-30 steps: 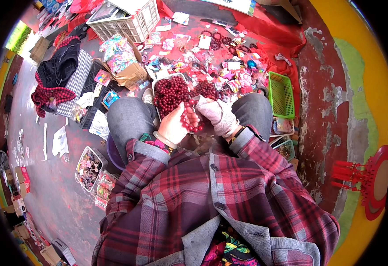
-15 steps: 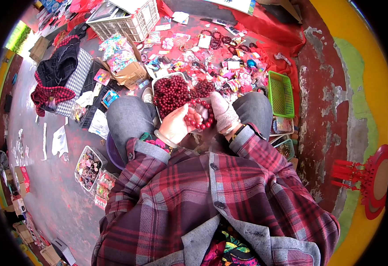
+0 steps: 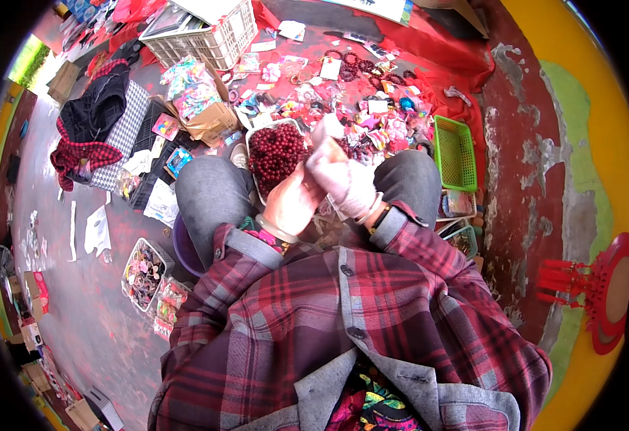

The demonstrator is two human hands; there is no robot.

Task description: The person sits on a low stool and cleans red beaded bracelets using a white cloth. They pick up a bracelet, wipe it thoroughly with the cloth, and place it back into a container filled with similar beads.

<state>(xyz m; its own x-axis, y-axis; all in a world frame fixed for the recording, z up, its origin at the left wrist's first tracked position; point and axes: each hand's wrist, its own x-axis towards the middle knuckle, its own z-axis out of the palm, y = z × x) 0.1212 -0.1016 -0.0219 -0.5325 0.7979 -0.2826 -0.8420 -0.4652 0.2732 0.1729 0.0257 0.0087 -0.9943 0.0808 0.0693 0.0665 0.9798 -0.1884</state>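
Two hands of yours meet over your lap, between your gray-trousered knees (image 3: pixel 209 192). Your left hand (image 3: pixel 291 207) is turned inward with its fingers mostly hidden behind the right, so you cannot tell whether they close on anything. Your right hand (image 3: pixel 345 183) leans across it from above, a pale pink cloth (image 3: pixel 327 129) reaching up past it; how its fingers bend around that cloth is unclear. Any beads between your palms are out of sight.

Heaped dark red beads (image 3: pixel 276 152) fill the white basket (image 3: pixel 248 138) just beyond your left hand. A pale bangle (image 3: pixel 277 230) circles your left wrist. Farther off to your right sits a green basket (image 3: pixel 457 154); to your left, beside your knee, a purple basin (image 3: pixel 184 248) stands on the floor (image 3: pixel 88 302).
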